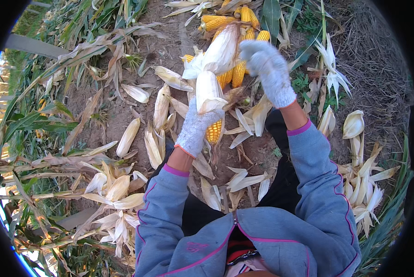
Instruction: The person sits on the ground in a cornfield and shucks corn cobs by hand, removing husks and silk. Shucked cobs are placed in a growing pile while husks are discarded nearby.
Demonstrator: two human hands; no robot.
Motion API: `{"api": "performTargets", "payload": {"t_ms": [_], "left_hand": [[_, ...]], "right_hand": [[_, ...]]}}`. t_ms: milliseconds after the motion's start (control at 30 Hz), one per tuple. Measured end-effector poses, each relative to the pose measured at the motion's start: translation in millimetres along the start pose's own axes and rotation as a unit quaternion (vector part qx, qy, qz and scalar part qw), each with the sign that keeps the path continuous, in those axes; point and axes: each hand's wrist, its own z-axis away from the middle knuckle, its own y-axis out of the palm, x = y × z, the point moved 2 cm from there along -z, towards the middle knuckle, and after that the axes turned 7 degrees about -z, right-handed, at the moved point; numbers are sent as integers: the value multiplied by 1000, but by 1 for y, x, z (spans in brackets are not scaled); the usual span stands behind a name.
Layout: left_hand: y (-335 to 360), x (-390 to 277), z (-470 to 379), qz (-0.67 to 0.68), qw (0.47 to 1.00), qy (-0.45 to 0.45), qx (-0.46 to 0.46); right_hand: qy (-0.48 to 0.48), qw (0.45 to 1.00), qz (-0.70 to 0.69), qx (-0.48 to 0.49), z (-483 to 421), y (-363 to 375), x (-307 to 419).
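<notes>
My left hand (198,126), in a white knit glove, grips a partly husked corn ear. Yellow kernels (213,132) show below the fingers, and pale husk (208,88) covers the part above them. Beyond it, a broad whitish husk (222,50) with brown silk overlaps the pile; whether it joins the held ear is unclear. My right hand (267,71), gloved too, is raised to the right of that husk. Motion blurs its fingers, and I cannot make out anything in them. Bare yellow corn ears (239,73) lie piled on the soil beyond my hands.
Loose dry husks (128,137) litter the soil around my legs. Corn stalks and leaves (54,121) crowd the left side. More opened husks (361,180) lie at the right, near dry grass (369,65). A green corn leaf (271,17) borders the pile.
</notes>
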Motion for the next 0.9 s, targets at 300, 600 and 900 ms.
{"api": "performTargets", "payload": {"t_ms": [300,600,900], "left_hand": [[15,9,-13,-116,989,71,55],[36,5,34,-196,944,140,224],[13,2,15,120,984,77,111]], "right_hand": [[101,953,223,177,24,26,-14],[110,941,55,-315,-25,-91,-24],[82,967,-77,-229,-12,-15,-6]]}}
